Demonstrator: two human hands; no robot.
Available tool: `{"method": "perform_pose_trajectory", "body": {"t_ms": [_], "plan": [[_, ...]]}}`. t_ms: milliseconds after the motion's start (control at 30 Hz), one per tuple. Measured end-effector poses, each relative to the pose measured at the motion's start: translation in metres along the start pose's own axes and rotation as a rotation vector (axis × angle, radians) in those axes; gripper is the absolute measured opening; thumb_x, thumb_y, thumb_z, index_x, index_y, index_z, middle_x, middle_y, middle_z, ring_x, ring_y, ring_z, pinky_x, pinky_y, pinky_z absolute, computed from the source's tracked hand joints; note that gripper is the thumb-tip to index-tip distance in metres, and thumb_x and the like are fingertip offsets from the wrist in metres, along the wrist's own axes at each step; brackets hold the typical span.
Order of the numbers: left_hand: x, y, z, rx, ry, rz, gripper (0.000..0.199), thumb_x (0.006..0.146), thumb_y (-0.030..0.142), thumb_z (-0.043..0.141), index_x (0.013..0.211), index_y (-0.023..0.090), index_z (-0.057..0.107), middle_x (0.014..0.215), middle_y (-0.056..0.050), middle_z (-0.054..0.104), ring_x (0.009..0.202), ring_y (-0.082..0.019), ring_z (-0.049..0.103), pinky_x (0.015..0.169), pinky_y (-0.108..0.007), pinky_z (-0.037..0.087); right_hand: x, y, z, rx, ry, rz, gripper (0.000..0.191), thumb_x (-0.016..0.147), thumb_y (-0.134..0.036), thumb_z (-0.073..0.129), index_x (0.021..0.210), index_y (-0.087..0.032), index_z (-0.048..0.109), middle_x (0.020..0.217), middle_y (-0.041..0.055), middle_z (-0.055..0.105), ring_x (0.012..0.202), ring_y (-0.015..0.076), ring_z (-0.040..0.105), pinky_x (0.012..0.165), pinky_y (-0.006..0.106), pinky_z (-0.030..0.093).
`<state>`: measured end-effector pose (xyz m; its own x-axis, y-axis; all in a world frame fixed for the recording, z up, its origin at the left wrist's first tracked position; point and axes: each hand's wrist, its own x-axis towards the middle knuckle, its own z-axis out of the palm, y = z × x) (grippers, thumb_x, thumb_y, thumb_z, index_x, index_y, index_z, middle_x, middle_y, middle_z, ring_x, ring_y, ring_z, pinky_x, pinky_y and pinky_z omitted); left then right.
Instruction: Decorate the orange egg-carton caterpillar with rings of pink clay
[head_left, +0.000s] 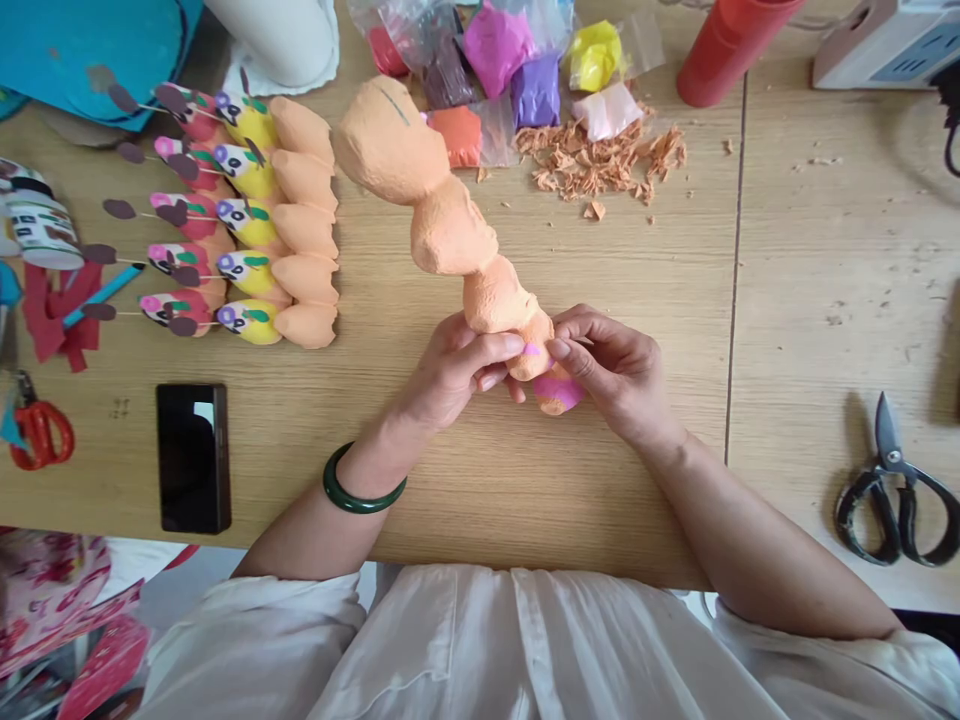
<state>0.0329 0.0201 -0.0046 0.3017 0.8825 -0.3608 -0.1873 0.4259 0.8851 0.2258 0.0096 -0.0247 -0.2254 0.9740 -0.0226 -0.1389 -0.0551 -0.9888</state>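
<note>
I'm sitting at a wooden table (840, 300) with pale grain running sideways. A thin dark seam (738, 270) crosses it at my 2 o'clock, running nearly straight toward me and dividing the top into two panels. At 7 o'clock, the table's front edge (112, 533) gives way to grey floor (187, 590) below. The light is soft and even, with only gentle shadows

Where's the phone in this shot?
In the head view, the phone lies at lower left on the wooden table, below the row of painted figures and left of the left hand.
</note>
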Motion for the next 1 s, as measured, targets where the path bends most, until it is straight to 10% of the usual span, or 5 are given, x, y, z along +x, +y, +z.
{"method": "perform_pose_trajectory", "body": {"t_ms": [433, 700, 1000], "plan": [[-0.001, 0.005, -0.006, 0.031, -0.107, -0.122, 0.04, 0.079, 0.046, 0.092, 0.09, 0.015, 0.069, 0.059, 0.008, 0.055, 0.04, -0.003, 0.035, 0.035, -0.018, 0.043, -0.004, 0.01, 0.002, -0.063, 0.175, -0.084, 0.02, 0.098, -0.046, 0.081, 0.099, -0.026, 0.077, 0.106, 0.0047, 0.072, 0.092, 0.0193, 0.071, 0.08, 0.034, 0.064], [-0.002, -0.005, -0.007, 0.274, 0.134, -0.057, 0.067, 0.073, 0.078, 0.091, 0.082, 0.019, 0.06, 0.054, 0.006, 0.056, 0.044, -0.011, 0.058, 0.045, -0.024, 0.056, -0.003, 0.011, 0.003, -0.235, 0.089, -0.169, 0.017, 0.097, -0.013, 0.065, 0.092, -0.025, 0.077, 0.099, 0.005, 0.076, 0.096, 0.0205, 0.073, 0.09, 0.039, 0.062], [-0.004, 0.005, -0.022, 1.002, 0.393, 0.243, 0.071, 0.09, 0.068, 0.079, 0.052, 0.02, 0.044, 0.048, 0.004, 0.043, 0.051, -0.009, 0.032, 0.054, -0.031, 0.022, -0.005, 0.014, 0.005, -0.241, 0.145, -0.153, 0.011, 0.098, -0.02, 0.068, 0.096, -0.026, 0.076, 0.103, 0.0059, 0.077, 0.096, 0.0222, 0.073, 0.089, 0.041, 0.064]]}}
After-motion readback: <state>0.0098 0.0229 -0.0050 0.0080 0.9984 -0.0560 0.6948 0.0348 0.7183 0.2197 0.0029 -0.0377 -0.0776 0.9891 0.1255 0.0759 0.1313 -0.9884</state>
